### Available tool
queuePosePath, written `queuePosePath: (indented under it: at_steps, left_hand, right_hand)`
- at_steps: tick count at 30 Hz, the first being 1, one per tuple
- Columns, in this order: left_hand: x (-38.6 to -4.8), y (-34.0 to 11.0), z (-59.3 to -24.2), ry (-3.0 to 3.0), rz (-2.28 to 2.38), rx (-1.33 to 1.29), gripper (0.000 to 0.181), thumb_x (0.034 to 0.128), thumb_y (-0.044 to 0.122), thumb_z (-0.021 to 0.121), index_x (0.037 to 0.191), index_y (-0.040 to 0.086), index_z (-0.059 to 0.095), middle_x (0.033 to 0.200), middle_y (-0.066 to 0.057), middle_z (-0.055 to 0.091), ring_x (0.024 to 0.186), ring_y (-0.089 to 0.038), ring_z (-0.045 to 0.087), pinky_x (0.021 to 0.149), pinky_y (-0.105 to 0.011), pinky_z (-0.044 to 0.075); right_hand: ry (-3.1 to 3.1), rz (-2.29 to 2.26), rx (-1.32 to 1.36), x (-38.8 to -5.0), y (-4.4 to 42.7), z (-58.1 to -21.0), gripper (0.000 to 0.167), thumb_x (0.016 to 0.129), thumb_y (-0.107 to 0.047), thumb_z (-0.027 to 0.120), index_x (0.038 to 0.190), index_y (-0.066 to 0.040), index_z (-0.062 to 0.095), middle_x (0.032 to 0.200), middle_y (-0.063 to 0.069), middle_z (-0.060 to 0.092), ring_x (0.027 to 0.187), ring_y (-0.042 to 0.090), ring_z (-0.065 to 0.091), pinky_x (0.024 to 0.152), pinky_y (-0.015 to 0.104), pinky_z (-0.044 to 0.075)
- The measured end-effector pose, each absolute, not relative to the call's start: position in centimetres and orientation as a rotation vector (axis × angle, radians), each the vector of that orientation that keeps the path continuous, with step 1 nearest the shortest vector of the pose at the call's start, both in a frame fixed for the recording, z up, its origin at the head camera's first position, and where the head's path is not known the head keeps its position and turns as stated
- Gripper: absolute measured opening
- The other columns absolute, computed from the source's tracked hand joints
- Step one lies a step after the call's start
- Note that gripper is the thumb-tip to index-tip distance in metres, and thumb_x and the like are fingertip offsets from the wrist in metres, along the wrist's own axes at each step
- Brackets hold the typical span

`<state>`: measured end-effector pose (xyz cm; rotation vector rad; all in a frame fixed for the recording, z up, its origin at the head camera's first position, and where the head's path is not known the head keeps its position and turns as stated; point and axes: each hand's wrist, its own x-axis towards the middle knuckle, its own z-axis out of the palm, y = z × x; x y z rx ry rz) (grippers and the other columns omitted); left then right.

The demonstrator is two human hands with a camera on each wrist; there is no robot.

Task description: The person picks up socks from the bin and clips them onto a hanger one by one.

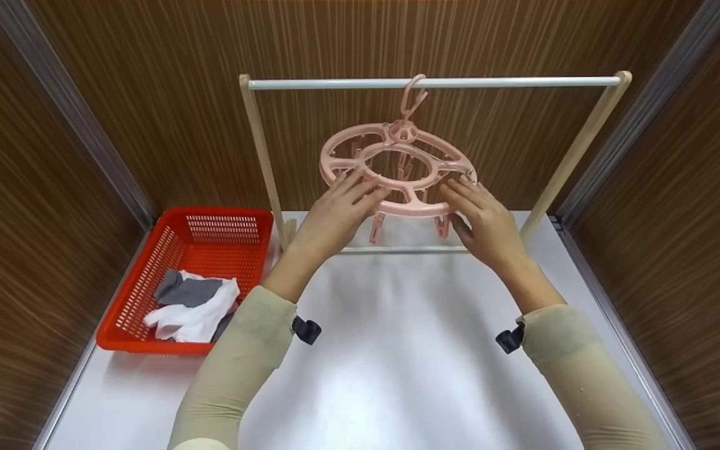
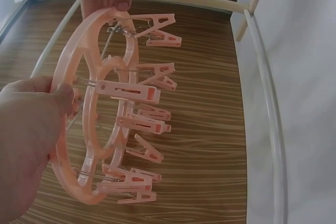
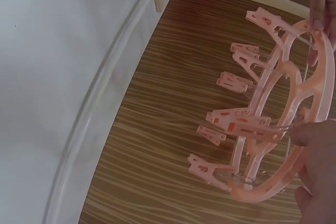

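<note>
A round pink clip hanger (image 1: 410, 209) hangs by its hook (image 1: 406, 103) from the white top rail (image 1: 516, 82) of a drying rack. Pink clips (image 2: 128, 92) dangle under its ring on small wire links. My left hand (image 1: 339, 212) grips the ring's near left edge, fingers laid over the top; in the left wrist view its thumb (image 2: 64, 95) rests on the rim. At the near right edge my right hand (image 1: 488, 225) holds the rim, with fingers above and thumb below. Part of the ring is hidden behind both hands.
On the left stands a red basket (image 1: 124, 300) holding white and grey cloth items (image 1: 200, 312). The rack's wooden legs (image 1: 575, 159) rise on both sides, with a low white bar (image 1: 404, 249) between them. Brown wood-patterned panels (image 1: 166, 144) enclose the white table (image 1: 385, 375).
</note>
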<state>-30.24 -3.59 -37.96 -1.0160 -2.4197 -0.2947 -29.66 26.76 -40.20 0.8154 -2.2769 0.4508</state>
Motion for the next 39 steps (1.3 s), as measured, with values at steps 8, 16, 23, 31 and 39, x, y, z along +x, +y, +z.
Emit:
queuePosePath:
  at_steps: [8, 16, 23, 31, 39]
  left_hand:
    - [-29.9, -4.0, -37.7, -2.405, -0.241, -1.028, 0.058, 0.1011, 0.033, 0.057, 0.154, 0.019, 0.039, 0.158, -0.009, 0.040, 0.151, -0.035, 0.023, 0.123, -0.049, 0.019]
    - [-28.7, -2.6, -36.9, -2.389, -0.238, -1.031, 0.068, 0.0972, 0.038, 0.063, 0.157, 0.022, 0.034, 0.160, -0.007, 0.036, 0.152, -0.033, 0.019, 0.124, -0.049, 0.016]
    - [-27.9, -1.1, -36.7, -2.385, -0.204, -1.058, 0.070, 0.0989, 0.042, 0.059, 0.158, 0.020, 0.029, 0.162, -0.006, 0.033, 0.153, -0.032, 0.019, 0.125, -0.046, 0.014]
    - [-27.9, -0.5, -37.0, -2.410, -0.134, -1.033, 0.069, 0.0992, 0.042, 0.058, 0.157, 0.015, 0.032, 0.161, -0.007, 0.034, 0.152, -0.033, 0.021, 0.124, -0.048, 0.017]
    - [-28.2, -0.6, -37.7, -2.358, -0.161, -0.994, 0.052, 0.1026, 0.033, 0.055, 0.151, 0.015, 0.045, 0.154, -0.006, 0.046, 0.148, -0.032, 0.033, 0.122, -0.051, 0.022]
  right_hand:
    - [-2.239, 0.455, 0.867, -29.7, 26.6, -40.3, 0.039, 0.094, -0.004, 0.066, 0.132, -0.009, 0.065, 0.136, 0.008, 0.064, 0.132, 0.030, 0.055, 0.112, 0.053, 0.039]
    - [-2.240, 0.419, 0.870, -28.7, 25.6, -40.1, 0.042, 0.094, -0.005, 0.066, 0.136, -0.010, 0.062, 0.138, 0.008, 0.062, 0.132, 0.029, 0.055, 0.110, 0.052, 0.042]
    - [-2.200, 0.408, 0.915, -28.2, 24.2, -39.8, 0.042, 0.093, -0.002, 0.067, 0.135, -0.006, 0.062, 0.135, 0.011, 0.063, 0.130, 0.030, 0.057, 0.109, 0.048, 0.045]
    - [-2.154, 0.463, 0.968, -27.7, 22.7, -39.5, 0.043, 0.092, -0.001, 0.068, 0.134, -0.004, 0.063, 0.136, 0.011, 0.063, 0.129, 0.033, 0.057, 0.110, 0.046, 0.044]
    - [-2.162, 0.438, 0.990, -27.4, 22.0, -39.2, 0.043, 0.090, 0.000, 0.069, 0.132, -0.003, 0.063, 0.136, 0.012, 0.062, 0.130, 0.033, 0.056, 0.108, 0.050, 0.045]
